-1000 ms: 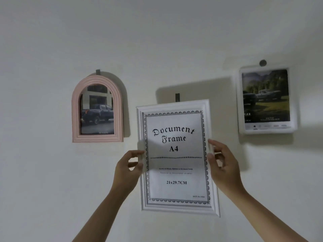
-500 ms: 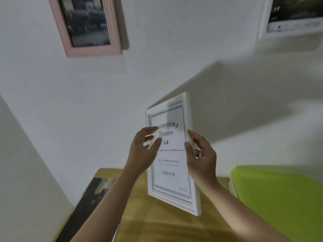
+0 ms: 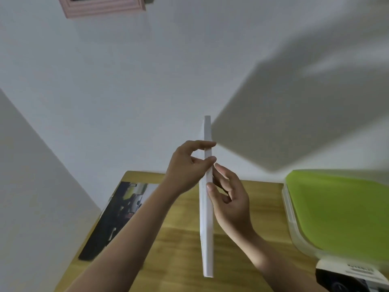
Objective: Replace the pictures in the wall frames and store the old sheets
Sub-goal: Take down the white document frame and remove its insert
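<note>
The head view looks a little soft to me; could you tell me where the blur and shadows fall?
Head view: motion blur softens the green-lidded box and the print on the table; a broad shadow crosses the wall right of the edge-on white frame; wide-angle lens tilts the wall lines.

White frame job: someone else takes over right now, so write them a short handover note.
Left hand and right hand both grip the white frame, edge-on to the camera above the wooden table.
A dark printed sheet lies at the table's left; a green-lidded box sits at the right.
Pink frame hangs on the wall.
Done: white frame is off the wall.
Left: open it, swap the sheet, store the old one, rehang.
</note>
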